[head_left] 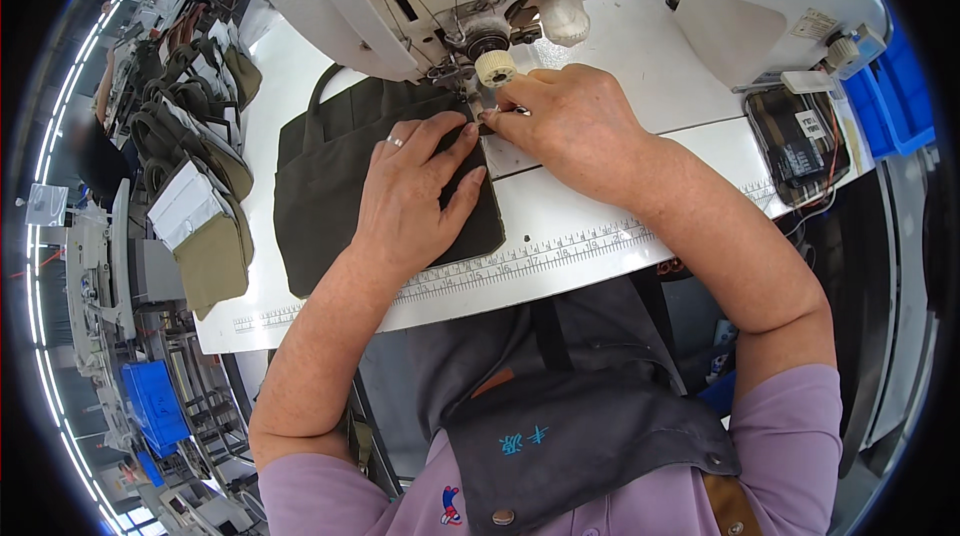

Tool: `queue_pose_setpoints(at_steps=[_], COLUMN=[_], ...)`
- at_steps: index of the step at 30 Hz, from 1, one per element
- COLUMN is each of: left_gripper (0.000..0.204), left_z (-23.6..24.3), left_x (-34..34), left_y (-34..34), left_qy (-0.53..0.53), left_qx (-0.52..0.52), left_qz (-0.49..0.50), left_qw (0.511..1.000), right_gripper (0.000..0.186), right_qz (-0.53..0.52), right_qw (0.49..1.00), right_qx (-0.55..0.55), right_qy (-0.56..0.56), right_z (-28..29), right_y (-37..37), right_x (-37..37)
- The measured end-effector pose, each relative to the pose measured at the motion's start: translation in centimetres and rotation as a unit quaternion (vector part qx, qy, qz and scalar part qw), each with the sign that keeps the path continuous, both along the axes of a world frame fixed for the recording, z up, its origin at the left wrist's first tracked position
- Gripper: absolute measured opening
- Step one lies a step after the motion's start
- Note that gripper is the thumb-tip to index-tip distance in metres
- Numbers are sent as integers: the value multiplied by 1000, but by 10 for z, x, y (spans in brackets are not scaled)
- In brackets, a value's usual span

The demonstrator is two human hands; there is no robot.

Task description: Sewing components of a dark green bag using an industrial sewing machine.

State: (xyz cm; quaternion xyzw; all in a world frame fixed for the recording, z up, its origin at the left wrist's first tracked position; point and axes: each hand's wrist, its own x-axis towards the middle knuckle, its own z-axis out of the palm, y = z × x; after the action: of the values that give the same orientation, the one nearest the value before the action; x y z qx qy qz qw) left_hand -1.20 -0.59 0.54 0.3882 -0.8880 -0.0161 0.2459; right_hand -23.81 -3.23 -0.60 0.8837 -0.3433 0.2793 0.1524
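Left hand (415, 186): flat, palm down, fingers spread and pointing forward, ring on one finger.
Right hand (560, 121): curled, fingertips pinched together at its left side.
Forearms: both bare, angled inward from the lower edge.

Needle hidden behind right hand (570, 121); dark fabric (330, 176) partly under left hand (410, 196).

A stack of olive bags (195, 186) lies at nine o'clock, blue bins (905, 96) at two, a control box (795, 146) beside them.
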Motion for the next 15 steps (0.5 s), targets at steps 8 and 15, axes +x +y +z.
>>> queue_pose_setpoints(at_steps=[8, 15], left_gripper=[34, 38], left_z=[-3, -7], left_x=[7, 9], left_y=[6, 10], left_qy=[-11, 37], left_qx=[29, 68], left_qz=[-13, -4], left_qw=[999, 997], right_gripper=[20, 32], right_qz=[-15, 34], right_qw=[993, 984], right_qx=[83, 174], right_qy=[-82, -14], right_z=[4, 2], right_y=[2, 11], right_x=[-5, -3])
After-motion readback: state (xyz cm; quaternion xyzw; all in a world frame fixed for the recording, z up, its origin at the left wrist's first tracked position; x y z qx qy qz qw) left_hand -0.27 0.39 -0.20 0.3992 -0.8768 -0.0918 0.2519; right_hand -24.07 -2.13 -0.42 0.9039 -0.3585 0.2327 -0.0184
